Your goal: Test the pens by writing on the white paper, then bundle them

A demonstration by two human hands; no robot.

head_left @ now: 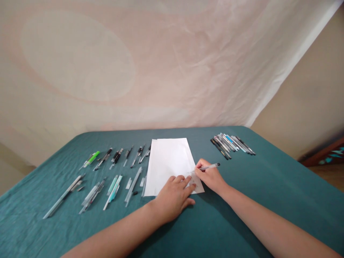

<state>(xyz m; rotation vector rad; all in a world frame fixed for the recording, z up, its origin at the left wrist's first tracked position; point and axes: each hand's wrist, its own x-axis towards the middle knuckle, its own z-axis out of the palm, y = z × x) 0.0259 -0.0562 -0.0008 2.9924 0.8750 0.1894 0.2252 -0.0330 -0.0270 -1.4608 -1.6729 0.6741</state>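
- Now my left hand point(174, 197) lies flat and open on the paper point(168, 161), so it cannot slide.
- My right hand point(211, 178) pinches a pen point(211, 166), tip on the paper's 4 o'clock corner.

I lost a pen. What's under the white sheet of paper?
The white paper sheet lies flat on the teal tablecloth. The left hand presses its near edge; the right hand holds a clear plastic pen on it. Anything beneath is covered, unseen.
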